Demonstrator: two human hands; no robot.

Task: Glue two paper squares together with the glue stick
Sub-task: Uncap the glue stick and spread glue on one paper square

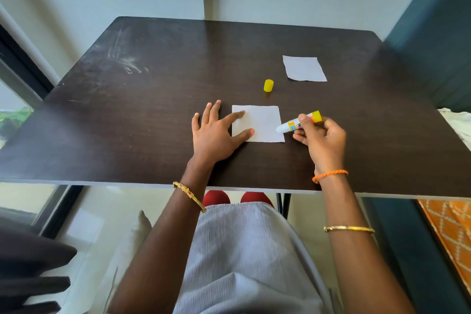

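Note:
A white paper square (pixel 262 122) lies flat on the dark table (pixel 153 109) in front of me. My left hand (pixel 216 130) rests spread on the table, its index finger and thumb pressing the square's left edge. My right hand (pixel 318 137) grips an uncapped glue stick (pixel 298 122), tilted so its white tip touches the square's right edge. The glue stick's yellow cap (pixel 268 85) stands alone behind the square. A second white paper square (pixel 304 68) lies farther back to the right.
The table's near edge runs just below my wrists. A dark green upholstered seat (pixel 433 46) rises beside the table's right side. An orange patterned cloth (pixel 451 227) shows lower right, and dark cushions (pixel 28 270) sit lower left.

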